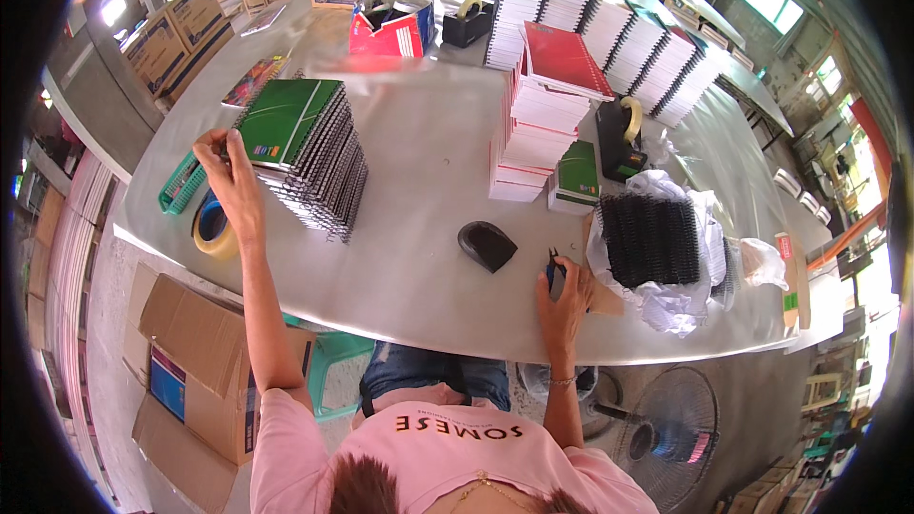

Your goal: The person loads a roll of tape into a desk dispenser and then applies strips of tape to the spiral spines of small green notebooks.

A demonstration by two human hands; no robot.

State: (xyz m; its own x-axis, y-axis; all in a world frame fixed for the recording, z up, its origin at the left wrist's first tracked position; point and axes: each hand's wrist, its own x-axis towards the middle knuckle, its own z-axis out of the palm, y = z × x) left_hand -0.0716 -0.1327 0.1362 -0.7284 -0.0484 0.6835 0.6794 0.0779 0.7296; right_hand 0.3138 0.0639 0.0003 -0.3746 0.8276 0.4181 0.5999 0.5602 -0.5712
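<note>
Nearest the person, the right hand (564, 290) rests on the near edge of the grey worktop (428, 181), its fingers closed around a small dark tool (554, 271) with blue handles, probably pliers or cutters. A black rounded object (486, 245) lies just to the left of that hand, apart from it, and a bundle of black spiral binding coils (649, 238) on white wrapping sits just to its right.

Farther out and well to the left of the right hand, the left hand (228, 171) reaches the slanted stack of green spiral notebooks (307, 152). Its fingertips press on the stack's near left corner, curled on the top cover's edge; whether it truly grips is hard to tell. The stack's long axis runs away from the person, wire spines on its right side. The left hand is plainly the nearer one to it. A yellow tape roll (213, 228) lies just nearer than the left hand.
</note>
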